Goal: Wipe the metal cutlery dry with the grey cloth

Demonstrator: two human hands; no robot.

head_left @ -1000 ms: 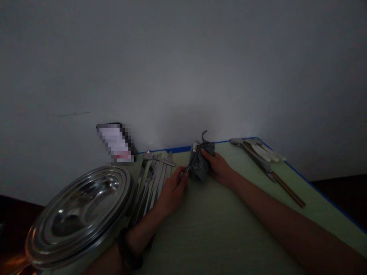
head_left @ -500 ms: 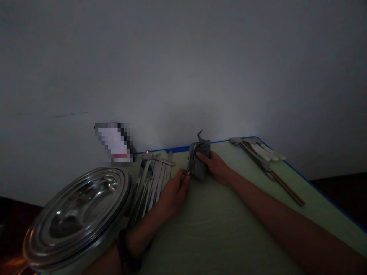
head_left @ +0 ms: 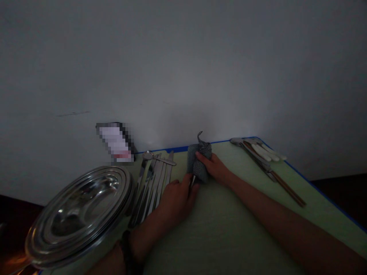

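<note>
My left hand (head_left: 178, 196) is closed on the shiny metal handle of a piece of cutlery (head_left: 193, 180). Its far end is hidden in a grey patterned cloth (head_left: 200, 166), so its kind does not show. Around the cloth my right hand (head_left: 217, 168) is closed, thumb pressed on top, wrapping it over the metal. Both hands are above the pale green table (head_left: 229, 221), near its far edge. Just left of them lies a row of metal knives (head_left: 160, 177) and other cutlery, with a spoon (head_left: 148, 154) at the far end.
A stack of oval metal dishes (head_left: 83, 214) occupies the table's left side. Behind it, a blurred-out slab (head_left: 116, 141) leans by the wall. To the right lie spoons (head_left: 236, 141), white-handled cutlery (head_left: 266, 152) and brown chopsticks (head_left: 288, 189). The wall stands close behind the table.
My left hand has moved slightly right and turned, showing more of the metal handle. The cloth has shifted and refolded in my right hand, which stays nearly in place.
</note>
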